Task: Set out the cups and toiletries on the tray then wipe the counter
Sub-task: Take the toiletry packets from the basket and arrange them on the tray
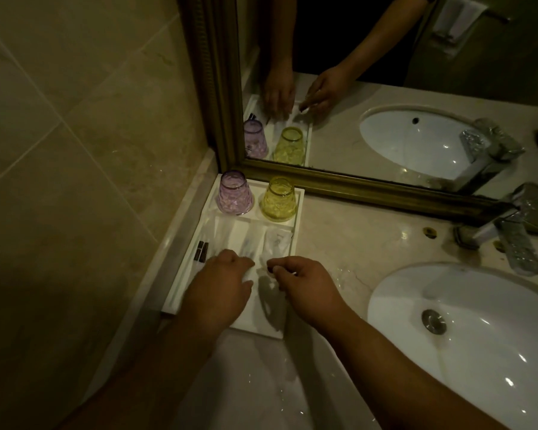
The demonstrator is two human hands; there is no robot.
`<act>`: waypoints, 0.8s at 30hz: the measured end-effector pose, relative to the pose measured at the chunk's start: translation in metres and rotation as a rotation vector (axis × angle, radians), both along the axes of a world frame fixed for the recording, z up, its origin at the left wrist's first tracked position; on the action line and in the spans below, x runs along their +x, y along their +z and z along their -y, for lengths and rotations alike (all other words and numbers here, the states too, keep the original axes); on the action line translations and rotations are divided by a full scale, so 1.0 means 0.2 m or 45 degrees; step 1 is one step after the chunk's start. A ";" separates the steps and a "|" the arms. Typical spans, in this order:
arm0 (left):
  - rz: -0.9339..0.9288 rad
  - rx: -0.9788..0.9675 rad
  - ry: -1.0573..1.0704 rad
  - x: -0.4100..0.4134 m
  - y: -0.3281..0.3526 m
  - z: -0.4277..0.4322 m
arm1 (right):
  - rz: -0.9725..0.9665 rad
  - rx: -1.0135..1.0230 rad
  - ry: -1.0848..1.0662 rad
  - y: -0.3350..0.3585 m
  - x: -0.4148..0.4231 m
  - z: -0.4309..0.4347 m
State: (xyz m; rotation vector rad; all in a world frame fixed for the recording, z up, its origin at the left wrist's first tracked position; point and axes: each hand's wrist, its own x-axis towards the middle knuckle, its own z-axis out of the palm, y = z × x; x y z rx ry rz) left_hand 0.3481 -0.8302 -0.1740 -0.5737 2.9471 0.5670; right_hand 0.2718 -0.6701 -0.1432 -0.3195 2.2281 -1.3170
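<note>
A white tray (180, 287) lies in the counter's left corner against the wall. At its far end a purple cup (234, 193) and a yellow cup (278, 200) stand upside down, side by side. Clear wrapped toiletry packets (277, 240) lie in the tray's long compartments, and a dark-tipped item (201, 251) rests in the left one. My left hand (222, 283) lies palm down over the tray's middle, fingers curled on a packet. My right hand (302, 283) hovers at the tray's right side, pinching a small white item between thumb and fingertips.
A white oval sink (466, 330) is set into the marble counter (339, 237) to the right, with a chrome faucet (507, 234) behind it. A gold-framed mirror (323, 181) runs along the back. A tiled wall (75, 150) closes the left side.
</note>
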 end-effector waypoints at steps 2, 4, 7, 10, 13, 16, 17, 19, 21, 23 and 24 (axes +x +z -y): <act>0.051 -0.062 -0.059 0.01 -0.02 -0.01 | 0.009 -0.006 -0.008 -0.01 0.00 0.00; 0.064 -0.132 -0.073 0.01 -0.02 -0.01 | 0.016 -0.001 -0.006 -0.02 0.00 0.00; 0.102 -0.240 -0.057 0.01 -0.01 -0.01 | 0.032 0.017 0.009 -0.02 0.01 0.01; 0.156 -0.294 0.037 0.02 -0.01 0.03 | 0.036 0.013 0.018 0.00 0.01 0.01; 0.208 -0.340 0.107 0.02 0.01 0.06 | 0.025 0.013 0.034 0.01 0.02 0.01; 0.228 -0.338 0.185 0.02 0.02 0.06 | -0.001 0.016 0.035 0.02 0.02 0.01; 0.216 -0.338 0.198 0.02 0.02 0.06 | -0.004 0.019 0.029 0.01 0.02 0.01; 0.156 -0.356 0.198 0.03 0.02 0.05 | -0.003 0.032 0.008 0.00 0.01 0.00; 0.087 -0.372 0.169 0.03 0.02 0.05 | -0.002 0.065 -0.010 -0.03 0.00 0.00; 0.022 -0.351 0.123 0.02 0.03 0.03 | -0.027 0.140 -0.004 -0.06 -0.02 0.00; -0.005 -0.331 0.099 0.02 0.03 0.02 | -0.057 0.190 0.017 -0.08 -0.02 0.00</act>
